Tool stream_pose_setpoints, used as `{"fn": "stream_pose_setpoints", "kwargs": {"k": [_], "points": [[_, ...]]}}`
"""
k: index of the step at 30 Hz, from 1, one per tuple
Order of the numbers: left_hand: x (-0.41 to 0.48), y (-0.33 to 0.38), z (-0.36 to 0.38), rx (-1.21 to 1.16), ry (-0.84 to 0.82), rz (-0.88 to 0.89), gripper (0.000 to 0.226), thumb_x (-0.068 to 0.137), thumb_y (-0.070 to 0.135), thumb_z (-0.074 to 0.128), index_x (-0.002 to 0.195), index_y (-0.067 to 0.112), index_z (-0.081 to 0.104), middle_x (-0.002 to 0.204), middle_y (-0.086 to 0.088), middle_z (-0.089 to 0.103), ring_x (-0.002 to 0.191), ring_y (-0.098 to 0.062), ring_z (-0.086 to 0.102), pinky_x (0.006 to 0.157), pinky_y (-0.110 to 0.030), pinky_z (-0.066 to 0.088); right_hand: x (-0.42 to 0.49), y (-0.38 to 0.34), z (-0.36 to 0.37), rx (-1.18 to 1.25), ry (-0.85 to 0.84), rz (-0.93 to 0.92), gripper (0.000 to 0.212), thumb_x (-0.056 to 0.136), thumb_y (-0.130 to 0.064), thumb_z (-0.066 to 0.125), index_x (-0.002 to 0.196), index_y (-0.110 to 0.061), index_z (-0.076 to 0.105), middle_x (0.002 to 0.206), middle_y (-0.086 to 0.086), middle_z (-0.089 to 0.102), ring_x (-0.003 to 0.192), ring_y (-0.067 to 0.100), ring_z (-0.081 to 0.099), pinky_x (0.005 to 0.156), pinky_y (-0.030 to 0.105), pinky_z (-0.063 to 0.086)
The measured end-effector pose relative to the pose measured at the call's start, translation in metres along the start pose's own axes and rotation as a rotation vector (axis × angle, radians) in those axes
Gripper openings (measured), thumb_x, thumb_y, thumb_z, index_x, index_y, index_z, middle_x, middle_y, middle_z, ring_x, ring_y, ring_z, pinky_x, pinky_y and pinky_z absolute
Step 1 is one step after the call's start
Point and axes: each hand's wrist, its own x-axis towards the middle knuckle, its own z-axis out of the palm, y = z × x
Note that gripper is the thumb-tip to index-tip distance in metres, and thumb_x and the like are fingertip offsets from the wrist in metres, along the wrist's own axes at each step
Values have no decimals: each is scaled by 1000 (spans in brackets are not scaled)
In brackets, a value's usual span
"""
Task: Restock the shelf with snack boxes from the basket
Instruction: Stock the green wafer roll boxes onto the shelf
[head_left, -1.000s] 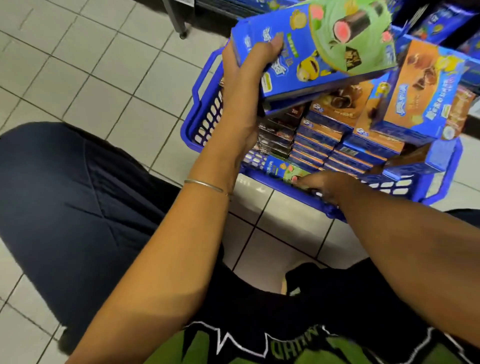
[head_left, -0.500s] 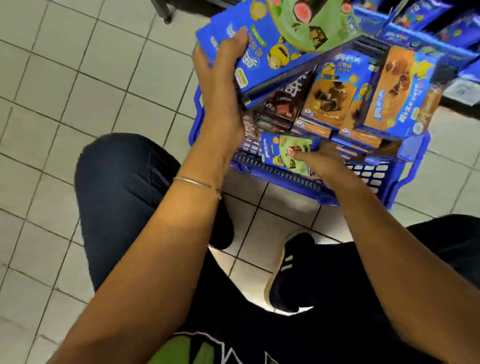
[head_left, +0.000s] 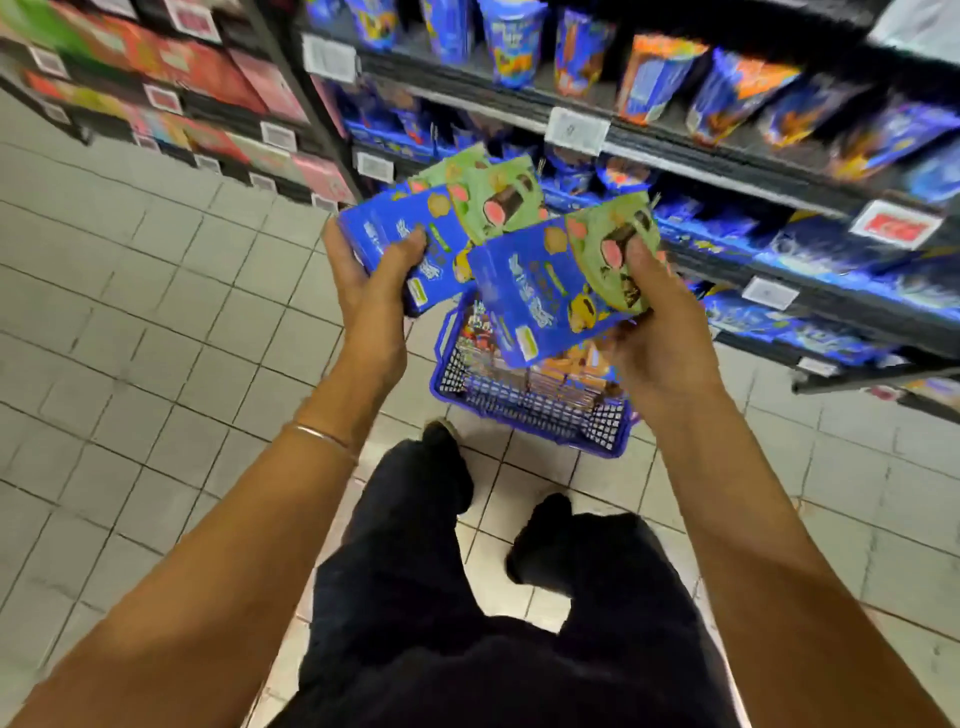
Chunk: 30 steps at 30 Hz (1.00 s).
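Squeezing a box stack (head_left: 400, 234) in left grip (head_left: 371, 275), one snack box (head_left: 524, 280) in right grip (head_left: 660, 338); long ends toward shelf (head_left: 691, 162), nearer right.

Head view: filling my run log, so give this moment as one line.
left hand: grips blue-and-green cardboard snack boxes | right hand: grips matching box | blue plastic basket: on floor, not empty

- Pale square floor tiles (head_left: 156, 338) with dark grout fill the left side and lower right of the frame.
- Red and pink packets (head_left: 218, 78) sit in blurred rows at upper left, with white price labels (head_left: 278, 136) under them.
- Dark trousers (head_left: 467, 623) and black shoes (head_left: 540, 535) are at lower centre.
- A thin metal bangle (head_left: 322, 436) shows left of centre.
- A red-and-white tag (head_left: 896, 226) is near the right edge.
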Motion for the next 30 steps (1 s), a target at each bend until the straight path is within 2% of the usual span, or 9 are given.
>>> {"fn": "stream_pose_setpoints", "kwargs": {"k": [3, 5, 8, 11, 14, 17, 22, 26, 30], "points": [[-38, 54, 29, -72, 24, 6, 50, 81, 24, 78, 118, 16, 45, 107, -2, 72, 93, -22, 70, 77, -38, 57, -43, -39, 40, 158, -26, 37, 11, 90, -21, 68, 95, -21, 79, 98, 3, 77, 82, 22, 73, 65, 28, 56], [-57, 82, 46, -134, 75, -12, 59, 80, 25, 80, 126, 15, 44, 108, -2, 74, 91, -21, 72, 72, -35, 56, -66, -53, 58, 218, -77, 6, 17, 93, -16, 66, 105, -20, 77, 113, 7, 74, 101, 26, 71, 83, 38, 57], [-80, 117, 68, -237, 118, -61, 71, 88, 16, 79, 146, 17, 38, 133, -15, 69, 96, -27, 70, 71, -35, 55, -95, -67, 81, 175, -62, -61, 29, 91, -24, 69, 121, -21, 71, 124, 6, 72, 118, 29, 65, 101, 46, 49], [-105, 142, 87, -288, 78, -106, 67, 91, 9, 75, 148, 17, 41, 138, -17, 66, 95, -26, 69, 75, -40, 57, -122, -78, 104, 100, -57, -86, 44, 86, -43, 73, 127, -29, 68, 126, -3, 71, 123, 24, 63, 104, 57, 46], [-127, 161, 100, -343, -50, -126, 55, 93, 4, 70, 144, 9, 50, 138, -23, 65, 108, -36, 69, 85, -52, 58, -137, -95, 118, 234, -73, -171, 53, 87, -34, 71, 137, -17, 61, 134, 13, 67, 125, 37, 62, 102, 67, 46], [-134, 184, 101, -260, -214, -90, 50, 93, 3, 69, 142, 5, 59, 137, -24, 67, 119, -44, 66, 94, -55, 55, -143, -117, 121, 252, -58, -231, 50, 92, -27, 68, 138, -10, 57, 133, 18, 66, 123, 41, 62, 95, 58, 51], [-130, 216, 92, 23, -436, -133, 75, 63, 26, 87, 131, 5, 64, 111, -9, 71, 96, -26, 64, 89, -44, 43, -145, -151, 115, 132, -116, -326, 55, 86, -29, 72, 135, -9, 61, 134, 14, 66, 124, 36, 62, 89, 47, 53], [-111, 238, 93, 57, -589, -147, 51, 61, 39, 85, 101, 14, 66, 80, 2, 72, 85, -20, 64, 91, -45, 50, -140, -182, 113, 113, -153, -387, 72, 72, -32, 79, 137, -9, 60, 130, 10, 69, 125, 32, 63, 106, 55, 48], [-91, 267, 114, 126, -690, -109, 35, 74, 36, 79, 102, 19, 69, 94, -1, 78, 82, -17, 73, 80, -37, 56, -128, -216, 116, 1, -302, -430, 57, 74, -25, 78, 128, -7, 68, 126, 15, 70, 121, 34, 65, 106, 59, 47]]}}
